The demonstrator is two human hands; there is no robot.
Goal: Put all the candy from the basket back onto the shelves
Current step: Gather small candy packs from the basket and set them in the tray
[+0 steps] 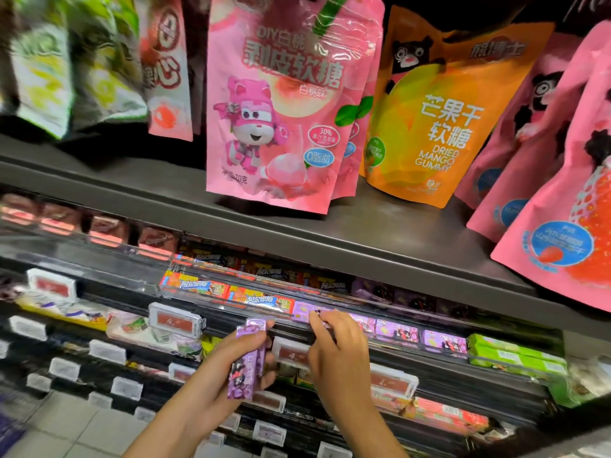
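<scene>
My left hand [228, 368] grips a small stack of purple candy packs [247, 361], held upright in front of the shelf. My right hand [337, 348] reaches up to the row of matching purple candy boxes [396, 328] on the shelf, and its fingertips pinch the near end of a purple pack [315, 315] at the shelf's front rail. The basket is out of sight.
Red and orange candy boxes [231, 292] sit left of the purple row, green boxes [509, 352] to its right. Price tags [175, 320] clip to the shelf fronts. Above, pink [281, 104] and orange [439, 110] gummy bags hang over a grey shelf [330, 233].
</scene>
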